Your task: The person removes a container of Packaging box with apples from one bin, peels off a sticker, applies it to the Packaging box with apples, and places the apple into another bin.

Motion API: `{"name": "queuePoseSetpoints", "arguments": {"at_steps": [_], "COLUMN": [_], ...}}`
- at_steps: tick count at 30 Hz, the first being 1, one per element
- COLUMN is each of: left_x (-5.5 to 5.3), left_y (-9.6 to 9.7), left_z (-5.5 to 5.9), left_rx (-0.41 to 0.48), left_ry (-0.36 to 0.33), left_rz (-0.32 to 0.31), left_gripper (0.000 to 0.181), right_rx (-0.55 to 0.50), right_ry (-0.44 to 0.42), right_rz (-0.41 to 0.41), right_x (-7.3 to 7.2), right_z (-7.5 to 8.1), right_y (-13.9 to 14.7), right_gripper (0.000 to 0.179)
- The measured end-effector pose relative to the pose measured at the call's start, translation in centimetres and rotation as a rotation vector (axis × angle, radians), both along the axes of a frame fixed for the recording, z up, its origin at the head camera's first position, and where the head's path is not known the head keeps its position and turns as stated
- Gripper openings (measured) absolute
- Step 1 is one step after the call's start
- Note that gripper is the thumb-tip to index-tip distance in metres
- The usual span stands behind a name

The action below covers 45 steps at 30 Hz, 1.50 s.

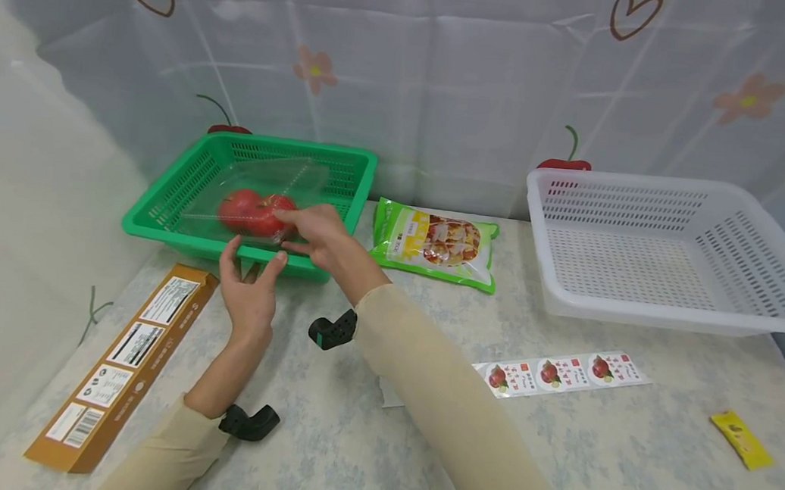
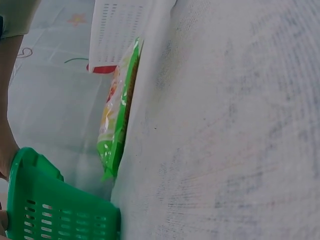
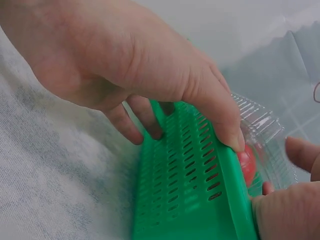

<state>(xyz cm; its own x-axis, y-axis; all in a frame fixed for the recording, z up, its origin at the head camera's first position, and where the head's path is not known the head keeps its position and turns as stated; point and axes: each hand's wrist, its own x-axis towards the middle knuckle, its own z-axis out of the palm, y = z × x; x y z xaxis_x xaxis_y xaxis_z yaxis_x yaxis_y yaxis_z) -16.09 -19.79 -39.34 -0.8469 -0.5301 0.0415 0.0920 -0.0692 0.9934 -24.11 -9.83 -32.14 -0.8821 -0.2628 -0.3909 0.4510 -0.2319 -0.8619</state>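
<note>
A green basket (image 1: pixel 362 190) stands at the back left, against the curtain. Inside it lies a clear plastic container (image 1: pixel 233 181) holding red tomatoes (image 1: pixel 239 210). My right hand (image 1: pixel 321 232) reaches over the basket's front rim and grips the container's near right side; the exact finger contact is partly hidden. Below the front rim is my left hand (image 1: pixel 248 296), its fingers spread. In the right wrist view, the left thumb (image 3: pixel 220 110) touches the rim, while the other fingers are beside the outer wall. The left wrist view shows the basket's outer wall (image 2: pixel 65 205).
A green-and-white food bag (image 1: pixel 436 244) lies right of the basket. Further right stands a white basket (image 1: pixel 634 307). Nearer are a strip of fruit stickers (image 1: pixel 561 374) and a small yellow packet (image 1: pixel 741 440). A long brown box (image 1: pixel 124 367) lies at the left.
</note>
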Motion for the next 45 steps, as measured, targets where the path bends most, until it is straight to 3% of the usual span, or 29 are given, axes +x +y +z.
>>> {"name": "queuePoseSetpoints", "arguments": {"at_steps": [5, 8, 21, 28, 34, 45], "left_x": [0.2, 0.2, 0.1, 0.4, 0.3, 0.2], "left_y": [-0.1, -0.1, -0.3, -0.2, -0.2, -0.3], "left_z": [0.0, 0.0, -0.2, -0.2, -0.2, -0.3], "left_rx": [-0.009, -0.01, -0.015, -0.043, -0.051, -0.066], "left_ry": [-0.01, -0.007, 0.011, 0.006, -0.012, -0.01], "left_rz": [-0.001, 0.002, -0.008, -0.006, -0.01, -0.023], "left_gripper": [0.077, 0.078, 0.079, 0.08, 0.081, 0.082], "right_rx": [0.039, 0.075, 0.099, 0.069, 0.025, -0.08], "right_ry": [-0.022, -0.022, 0.045, 0.078, 0.121, 0.146], "right_rz": [0.012, 0.009, -0.052, -0.109, -0.107, -0.044], "right_x": [0.1, 0.2, 0.8, 1.1, 1.3, 3.3], "right_z": [0.2, 0.3, 0.4, 0.3, 0.4, 3.1], "right_y": [0.0, -0.1, -0.6, -0.6, 0.2, 3.9], "right_gripper": [0.076, 0.082, 0.04, 0.038, 0.044, 0.042]}}
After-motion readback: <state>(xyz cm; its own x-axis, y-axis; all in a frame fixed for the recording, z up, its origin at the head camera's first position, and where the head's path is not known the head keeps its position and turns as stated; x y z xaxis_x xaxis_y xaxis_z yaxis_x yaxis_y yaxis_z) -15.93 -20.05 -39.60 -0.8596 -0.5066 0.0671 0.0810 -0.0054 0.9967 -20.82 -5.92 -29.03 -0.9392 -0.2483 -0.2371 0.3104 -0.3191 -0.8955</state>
